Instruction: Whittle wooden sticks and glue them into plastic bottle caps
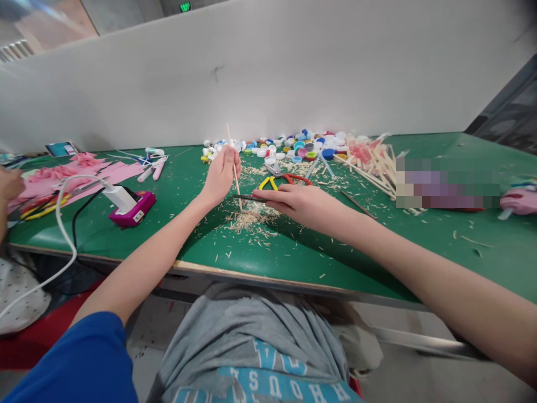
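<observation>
My left hand (222,174) is closed round a thin wooden stick (237,182), which stands nearly upright with its lower end over a pile of wood shavings (250,220). In my right hand (289,200) is a dark narrow blade-like tool (247,197), lying across the lower part of the stick. Just behind my right hand are pliers with red handles (296,179) and a yellow-handled tool (267,182). The tool's exact kind cannot be made out.
Colourful bottle caps (297,159) line the back of the green table (201,238). Wooden sticks (373,178) lie right. Left are a purple power block (133,210) with a white cable, glue guns (158,168), pink paper (121,172) and another person's hand (10,183).
</observation>
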A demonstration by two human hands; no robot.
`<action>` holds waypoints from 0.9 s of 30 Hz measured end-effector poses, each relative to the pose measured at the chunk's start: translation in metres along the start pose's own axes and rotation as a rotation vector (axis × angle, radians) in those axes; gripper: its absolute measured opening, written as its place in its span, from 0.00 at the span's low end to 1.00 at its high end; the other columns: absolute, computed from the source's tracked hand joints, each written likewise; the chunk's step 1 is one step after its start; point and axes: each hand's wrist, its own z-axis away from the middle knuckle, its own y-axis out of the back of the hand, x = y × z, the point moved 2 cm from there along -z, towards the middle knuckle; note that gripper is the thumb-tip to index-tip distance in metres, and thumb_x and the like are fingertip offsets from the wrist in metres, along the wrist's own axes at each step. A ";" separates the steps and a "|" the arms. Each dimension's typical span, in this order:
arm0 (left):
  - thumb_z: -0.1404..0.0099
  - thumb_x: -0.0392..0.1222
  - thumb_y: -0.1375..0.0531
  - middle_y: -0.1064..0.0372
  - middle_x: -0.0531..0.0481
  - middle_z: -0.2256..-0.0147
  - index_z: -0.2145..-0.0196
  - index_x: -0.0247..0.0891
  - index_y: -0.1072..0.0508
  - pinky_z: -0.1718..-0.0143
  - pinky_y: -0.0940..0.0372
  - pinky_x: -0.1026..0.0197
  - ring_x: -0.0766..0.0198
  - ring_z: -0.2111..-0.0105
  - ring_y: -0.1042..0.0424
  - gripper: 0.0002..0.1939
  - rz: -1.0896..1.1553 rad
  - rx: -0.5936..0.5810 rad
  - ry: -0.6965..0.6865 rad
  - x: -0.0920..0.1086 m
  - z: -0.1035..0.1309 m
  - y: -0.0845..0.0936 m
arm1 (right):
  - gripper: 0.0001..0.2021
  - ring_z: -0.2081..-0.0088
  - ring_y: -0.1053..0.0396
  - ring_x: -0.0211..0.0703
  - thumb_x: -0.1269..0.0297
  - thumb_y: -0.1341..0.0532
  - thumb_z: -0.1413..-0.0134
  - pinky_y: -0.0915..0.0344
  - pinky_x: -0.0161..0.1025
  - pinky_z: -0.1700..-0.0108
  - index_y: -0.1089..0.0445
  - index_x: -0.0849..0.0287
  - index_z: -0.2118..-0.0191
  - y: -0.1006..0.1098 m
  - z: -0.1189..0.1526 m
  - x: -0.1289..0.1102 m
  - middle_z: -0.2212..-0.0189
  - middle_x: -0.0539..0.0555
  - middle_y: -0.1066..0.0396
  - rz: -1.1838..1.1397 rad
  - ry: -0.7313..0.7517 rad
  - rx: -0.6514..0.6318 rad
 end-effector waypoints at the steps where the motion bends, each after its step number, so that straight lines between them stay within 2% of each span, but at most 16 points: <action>1: 0.31 0.58 0.54 0.45 0.56 0.79 0.73 0.40 0.42 0.79 0.44 0.65 0.72 0.81 0.41 0.21 -0.002 -0.002 0.000 -0.001 0.000 0.000 | 0.20 0.75 0.43 0.34 0.57 0.54 0.33 0.52 0.34 0.74 0.41 0.43 0.38 0.001 0.000 -0.001 0.64 0.54 0.32 0.045 0.010 -0.004; 3: 0.31 0.59 0.54 0.45 0.56 0.79 0.72 0.40 0.41 0.79 0.44 0.64 0.72 0.81 0.41 0.21 0.000 -0.005 0.003 -0.002 0.000 0.000 | 0.20 0.77 0.46 0.33 0.58 0.54 0.33 0.55 0.34 0.76 0.41 0.41 0.38 0.001 0.000 -0.003 0.66 0.53 0.32 0.105 0.004 -0.017; 5: 0.31 0.59 0.54 0.45 0.56 0.79 0.72 0.40 0.41 0.79 0.44 0.64 0.72 0.81 0.41 0.21 0.009 -0.008 0.009 -0.003 0.000 0.000 | 0.20 0.76 0.44 0.34 0.59 0.53 0.33 0.53 0.34 0.75 0.42 0.41 0.38 0.000 -0.001 -0.003 0.66 0.53 0.32 0.092 -0.018 -0.033; 9: 0.31 0.59 0.54 0.45 0.56 0.78 0.73 0.40 0.42 0.79 0.44 0.64 0.72 0.81 0.41 0.22 0.012 -0.004 0.015 -0.003 0.000 0.000 | 0.20 0.70 0.36 0.36 0.62 0.52 0.34 0.44 0.33 0.70 0.38 0.46 0.39 -0.001 -0.004 0.000 0.62 0.53 0.28 -0.125 -0.021 -0.024; 13: 0.32 0.60 0.54 0.45 0.56 0.78 0.73 0.40 0.42 0.79 0.44 0.64 0.72 0.81 0.40 0.22 -0.009 -0.007 0.011 -0.001 0.000 0.000 | 0.20 0.70 0.33 0.35 0.62 0.50 0.35 0.40 0.33 0.68 0.36 0.49 0.40 -0.007 -0.004 0.005 0.62 0.51 0.25 -0.252 -0.018 -0.069; 16: 0.32 0.61 0.54 0.45 0.56 0.79 0.73 0.40 0.42 0.79 0.44 0.64 0.71 0.81 0.41 0.22 -0.008 -0.011 0.004 0.000 0.000 -0.001 | 0.19 0.68 0.31 0.36 0.61 0.49 0.36 0.39 0.33 0.66 0.37 0.46 0.41 -0.012 -0.002 0.007 0.61 0.51 0.25 -0.237 -0.014 -0.124; 21: 0.32 0.60 0.54 0.44 0.55 0.78 0.73 0.40 0.41 0.78 0.44 0.63 0.71 0.80 0.40 0.22 -0.019 -0.008 -0.014 0.001 0.000 0.000 | 0.20 0.60 0.30 0.40 0.62 0.50 0.35 0.38 0.35 0.63 0.37 0.47 0.40 -0.009 -0.001 0.003 0.54 0.52 0.27 -0.193 0.022 -0.098; 27: 0.32 0.60 0.53 0.45 0.55 0.78 0.73 0.40 0.41 0.78 0.44 0.63 0.70 0.80 0.41 0.22 0.001 -0.005 0.010 0.000 0.000 0.001 | 0.20 0.68 0.32 0.38 0.61 0.51 0.35 0.41 0.34 0.69 0.37 0.46 0.40 -0.003 -0.003 0.000 0.62 0.54 0.26 -0.085 -0.026 -0.002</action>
